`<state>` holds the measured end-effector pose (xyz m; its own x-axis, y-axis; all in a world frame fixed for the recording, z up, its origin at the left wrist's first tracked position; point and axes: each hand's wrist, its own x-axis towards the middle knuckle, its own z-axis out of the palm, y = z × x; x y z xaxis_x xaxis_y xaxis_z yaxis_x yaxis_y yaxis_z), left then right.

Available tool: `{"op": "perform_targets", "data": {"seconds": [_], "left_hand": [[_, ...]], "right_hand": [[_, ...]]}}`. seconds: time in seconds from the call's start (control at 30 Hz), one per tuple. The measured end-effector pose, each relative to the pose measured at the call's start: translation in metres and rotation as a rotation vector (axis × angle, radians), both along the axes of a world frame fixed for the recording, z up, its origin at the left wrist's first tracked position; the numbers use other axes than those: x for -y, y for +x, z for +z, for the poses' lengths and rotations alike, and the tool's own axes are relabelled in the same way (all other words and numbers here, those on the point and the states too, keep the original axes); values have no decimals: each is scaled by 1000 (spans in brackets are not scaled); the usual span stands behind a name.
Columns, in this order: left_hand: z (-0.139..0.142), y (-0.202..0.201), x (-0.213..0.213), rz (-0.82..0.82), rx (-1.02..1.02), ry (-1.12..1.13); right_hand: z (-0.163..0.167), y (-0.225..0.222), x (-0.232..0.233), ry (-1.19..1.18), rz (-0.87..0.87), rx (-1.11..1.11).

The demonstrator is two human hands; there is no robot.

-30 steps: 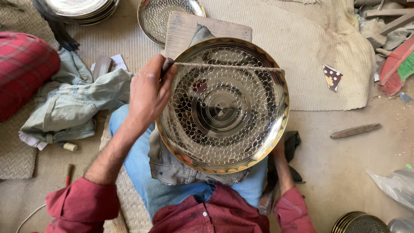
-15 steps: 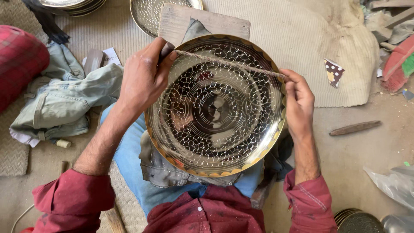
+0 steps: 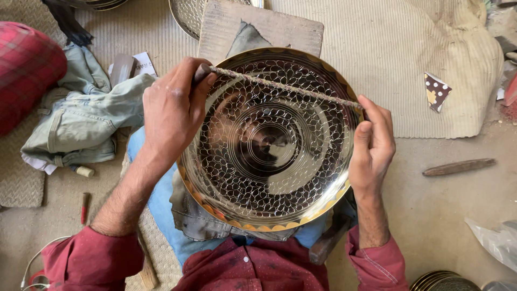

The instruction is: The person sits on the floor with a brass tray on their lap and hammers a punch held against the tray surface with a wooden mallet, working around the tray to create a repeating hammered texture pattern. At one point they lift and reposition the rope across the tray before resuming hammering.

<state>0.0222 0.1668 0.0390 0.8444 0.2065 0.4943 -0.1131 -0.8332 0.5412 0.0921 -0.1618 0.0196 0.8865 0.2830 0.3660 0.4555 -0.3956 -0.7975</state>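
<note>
- Striped woven mat (image 3: 409, 59) is covering the far half of the floor, running out to the far right corner.
- Big round brass plate (image 3: 267, 143) with a hammered scale pattern is lying face up on the person's lap, over a grey cloth (image 3: 202, 218); its far rim is overlapping a wooden board (image 3: 258, 27) sitting on the mat.
- Crumpled pale green garment (image 3: 86, 116) is lying at the left edge of the mat, a red checked cushion (image 3: 24, 70) touching it at the far left.
- Left hand (image 3: 171, 110) is pinching one end of a thin rod (image 3: 285, 86), fingers closed tight around it at the plate's far-left rim.
- Right hand (image 3: 371, 145) is gripping the plate's right rim, thumb pressing the rod's other end there; closed hold.
- Rod is stretching straight across the plate's far half, rim to rim.
- Brown wooden stick (image 3: 458, 167) is lying on bare floor right of the right hand, well apart.
- Small spotted paper scrap (image 3: 435, 90) is resting on the mat's right part.
</note>
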Motion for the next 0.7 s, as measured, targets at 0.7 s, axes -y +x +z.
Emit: {"op": "perform_targets", "data": {"seconds": [0.7], "left_hand": [[-17, -37, 14, 143, -53, -169]], "right_hand": [[-5, 3, 2, 137, -79, -10]]}}
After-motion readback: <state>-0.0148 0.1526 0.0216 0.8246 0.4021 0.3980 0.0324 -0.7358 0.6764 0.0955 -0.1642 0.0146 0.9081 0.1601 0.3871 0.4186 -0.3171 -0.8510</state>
